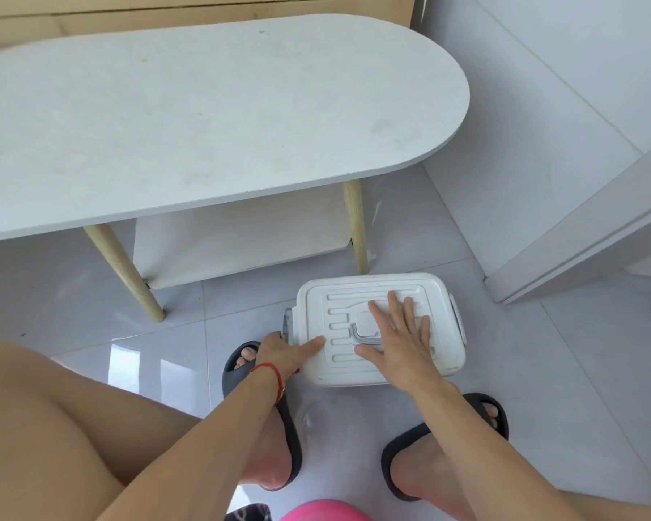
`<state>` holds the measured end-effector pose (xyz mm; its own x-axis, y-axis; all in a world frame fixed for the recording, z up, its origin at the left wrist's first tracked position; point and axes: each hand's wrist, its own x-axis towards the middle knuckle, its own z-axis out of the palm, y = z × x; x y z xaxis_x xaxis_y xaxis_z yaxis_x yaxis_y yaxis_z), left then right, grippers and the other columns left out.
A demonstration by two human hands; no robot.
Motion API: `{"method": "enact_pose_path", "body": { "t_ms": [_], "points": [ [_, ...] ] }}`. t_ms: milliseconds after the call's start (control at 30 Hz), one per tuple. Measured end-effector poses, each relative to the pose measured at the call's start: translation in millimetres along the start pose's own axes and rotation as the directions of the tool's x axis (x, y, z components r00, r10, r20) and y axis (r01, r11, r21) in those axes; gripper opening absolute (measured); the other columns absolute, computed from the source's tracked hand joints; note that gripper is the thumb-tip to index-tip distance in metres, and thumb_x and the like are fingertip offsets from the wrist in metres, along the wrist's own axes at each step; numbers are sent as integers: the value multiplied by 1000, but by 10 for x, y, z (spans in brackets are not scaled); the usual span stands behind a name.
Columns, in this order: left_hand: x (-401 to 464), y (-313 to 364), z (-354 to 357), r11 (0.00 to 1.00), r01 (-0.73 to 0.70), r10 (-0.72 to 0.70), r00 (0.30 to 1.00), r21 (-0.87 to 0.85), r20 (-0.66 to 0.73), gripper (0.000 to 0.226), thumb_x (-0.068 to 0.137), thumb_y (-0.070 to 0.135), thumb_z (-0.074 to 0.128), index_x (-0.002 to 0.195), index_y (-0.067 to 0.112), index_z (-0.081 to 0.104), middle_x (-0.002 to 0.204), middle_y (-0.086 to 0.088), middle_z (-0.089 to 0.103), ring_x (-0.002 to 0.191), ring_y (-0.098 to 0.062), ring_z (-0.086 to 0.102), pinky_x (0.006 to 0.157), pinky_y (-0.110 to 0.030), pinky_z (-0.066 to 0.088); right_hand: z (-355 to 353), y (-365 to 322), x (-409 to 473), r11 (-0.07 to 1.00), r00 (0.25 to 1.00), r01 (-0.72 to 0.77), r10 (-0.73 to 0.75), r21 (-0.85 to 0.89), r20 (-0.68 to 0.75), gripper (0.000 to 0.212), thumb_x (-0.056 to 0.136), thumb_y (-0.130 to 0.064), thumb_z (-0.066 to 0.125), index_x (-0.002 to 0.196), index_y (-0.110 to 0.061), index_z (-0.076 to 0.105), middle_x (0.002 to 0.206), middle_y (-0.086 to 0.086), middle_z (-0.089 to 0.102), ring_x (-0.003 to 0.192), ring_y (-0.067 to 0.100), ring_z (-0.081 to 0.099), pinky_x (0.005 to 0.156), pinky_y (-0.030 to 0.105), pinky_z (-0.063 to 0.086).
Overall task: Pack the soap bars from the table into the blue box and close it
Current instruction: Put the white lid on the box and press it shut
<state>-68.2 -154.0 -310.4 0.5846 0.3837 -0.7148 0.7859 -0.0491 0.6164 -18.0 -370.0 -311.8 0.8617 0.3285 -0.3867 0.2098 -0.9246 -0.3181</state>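
Note:
The box [444,355] stands on the floor between the table and my feet, with its white ribbed lid [339,298] lying flat on top. Only the lid and a latch show; the box's blue body is hidden beneath. My right hand [399,336] lies flat on the lid, fingers spread, over the recessed handle [361,334]. My left hand [288,353] is at the lid's left edge, thumb pressed on top and fingers curled down around the left latch [288,321]. No soap bars are visible anywhere; the white oval table [203,118] shows a bare top.
The table has wooden legs [128,272] and a lower white shelf [241,235]. A white wall corner [579,238] stands to the right. My feet in dark slippers [290,419] rest on the glossy grey tiles close to the box. Something pink [324,511] lies at the bottom edge.

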Motion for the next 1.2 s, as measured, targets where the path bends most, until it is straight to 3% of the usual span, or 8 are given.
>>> {"method": "enact_pose_path", "body": {
  "t_ms": [100, 233, 400, 567, 700, 900, 1033, 1200],
  "points": [
    [-26, 40, 42, 975, -81, 98, 992, 208, -73, 46, 77, 41, 83, 103, 9, 63, 89, 2, 66, 75, -12, 61, 61, -22, 47, -1, 6, -9, 1000, 1000, -1, 1, -8, -8, 86, 99, -62, 48, 164, -33, -1, 169, 0, -29, 153, 26, -33, 124, 55, -16],
    [-98, 53, 143, 961, -123, 158, 980, 248, -125, 39, 91, 31, 70, 114, 2, 56, 101, -7, 61, 90, -26, 58, 76, -28, 44, 9, -3, -15, 1000, 1000, -3, 3, -21, -15, 85, 100, -62, 44, 164, -33, -3, 169, 1, -29, 153, 26, -32, 124, 55, -14],
    [-103, 69, 141, 947, -128, 176, 974, 295, -144, 34, 93, 28, 67, 109, -1, 59, 108, -16, 67, 101, -36, 64, 86, -36, 51, 85, -10, -89, 996, 1000, 9, -10, -86, -17, 82, 103, -62, 33, 163, -28, -10, 167, 11, -32, 151, 32, -34, 124, 60, -13],
    [-207, 90, 229, 906, -186, 270, 945, 381, -181, 18, 98, 20, 58, 92, 4, 53, 102, -20, 68, 99, -40, 64, 85, -41, 53, -10, 286, -263, 993, 993, 117, -116, -33, 37, 100, 88, -74, 47, 162, -38, -11, 164, -1, -36, 150, 18, -39, 123, 56, -18],
    [-208, 126, 239, 902, -157, 243, 955, 401, -172, 20, 101, 19, 53, 108, 0, 56, 106, -19, 67, 100, -38, 64, 83, -39, 51, -68, 553, -387, 974, 978, 207, -206, -96, 16, 103, 86, -68, 62, 163, -41, -1, 169, -8, -23, 153, 15, -31, 127, 55, -8],
    [-112, 149, 251, 914, -173, 234, 963, 366, -130, 13, 98, 15, 54, 91, 4, 53, 103, -19, 67, 90, -34, 60, 78, -36, 49, -95, 702, -352, 971, 969, 240, -239, 4, -65, 93, 87, -51, 72, 162, -40, 18, 171, -13, -8, 157, 12, -19, 128, 48, -9],
    [-71, 206, 363, 944, -183, 220, 969, 273, -111, 17, 95, 13, 58, 96, -4, 63, 97, -19, 70, 84, -33, 62, 72, -32, 49, -201, 831, -269, 977, 976, 208, -205, 43, -67, 90, 87, -42, 77, 160, -41, 25, 170, -15, -4, 158, 10, -14, 129, 44, -6],
    [-2, 396, 508, 966, -173, 207, 962, 191, -175, 15, 93, 14, 60, 95, 0, 64, 97, -18, 70, 92, -38, 66, 76, -34, 51, -339, 914, -32, 976, 975, 217, -215, 27, -65, 87, 88, -35, 77, 160, -38, 28, 171, -12, 1, 158, 12, -11, 130, 45, 0]
  ]
}}
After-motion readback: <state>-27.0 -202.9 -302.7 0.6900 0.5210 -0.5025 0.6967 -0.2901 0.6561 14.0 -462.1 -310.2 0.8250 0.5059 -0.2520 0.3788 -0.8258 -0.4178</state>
